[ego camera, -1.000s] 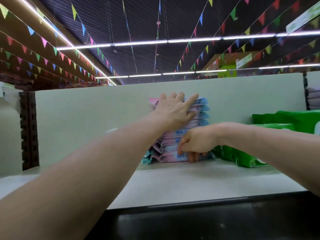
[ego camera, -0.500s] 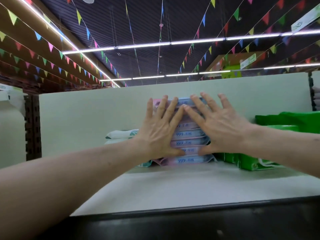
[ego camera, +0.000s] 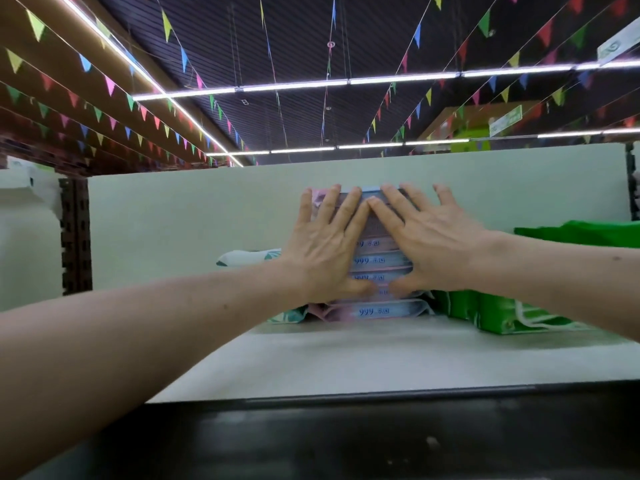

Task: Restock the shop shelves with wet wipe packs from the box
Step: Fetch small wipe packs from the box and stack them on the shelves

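Observation:
A stack of several pink and blue wet wipe packs (ego camera: pixel 377 310) stands on the white top shelf (ego camera: pixel 363 362) against the pale back panel. My left hand (ego camera: pixel 327 247) lies flat on the stack's front, fingers straight and spread, pressing its left half. My right hand (ego camera: pixel 427 242) presses the right half the same way, and the two index fingers meet near the top. The upper packs are mostly hidden behind my hands. The box is not in view.
Green packs (ego camera: pixel 502 315) lie right of the stack, with a green bag (ego camera: pixel 581 233) above them. White and teal packs (ego camera: pixel 249 256) sit behind the stack on the left. A dark shelf front edge (ego camera: pixel 346 431) runs below. A brown upright (ego camera: pixel 74 237) stands at left.
A second ago my left hand lay on the stack's top and my right held its base. Both then went flat on the front. They have pushed the stack a little further back.

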